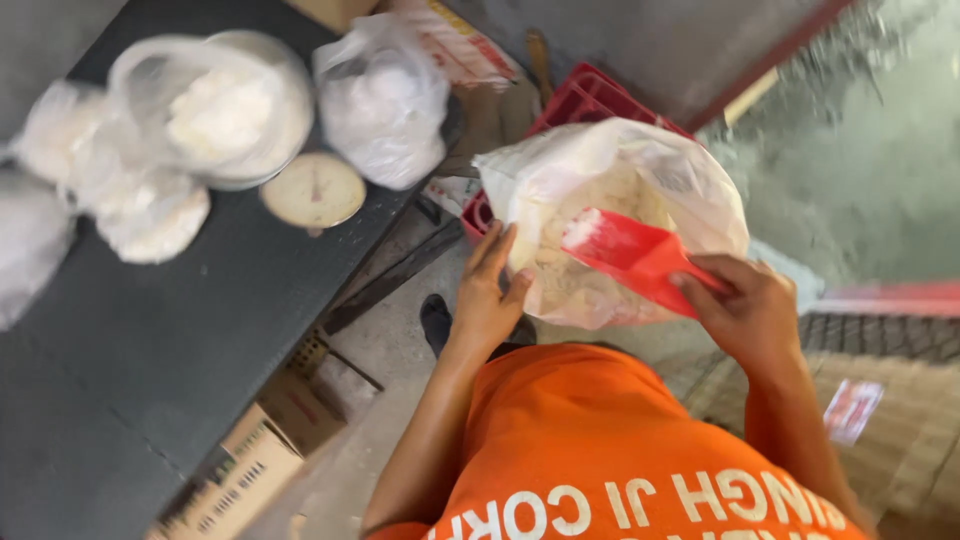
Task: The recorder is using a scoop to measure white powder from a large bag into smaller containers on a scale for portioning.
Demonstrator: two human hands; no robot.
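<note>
Left hand: our left hand point(487, 290) pinches the near rim of the clear plastic bag point(640, 190), thumb and fingers closed on the film, holding the mouth wide.
Right hand: our right hand point(748, 310) is wrapped around the handle of the red scoop point(630, 255), whose blade sits inside the bag's mouth.
Bag position: held up in front of our orange shirt point(590, 450), above the red crate point(580, 105) and beside the dark surface point(150, 340).
Bag look: thin, crinkled, see-through film, holding pale, floury white stuff that dusts the scoop's blade.
Progress: we judge the scooping to be under way; the bag looks partly filled and is open, not yet tied.
Done already, as it seems: several knotted white bags point(385, 95) lie on the surface near a round dial scale point(313, 190) and a lined bowl point(225, 105).
Below: cardboard boxes point(250, 470) on the floor.
</note>
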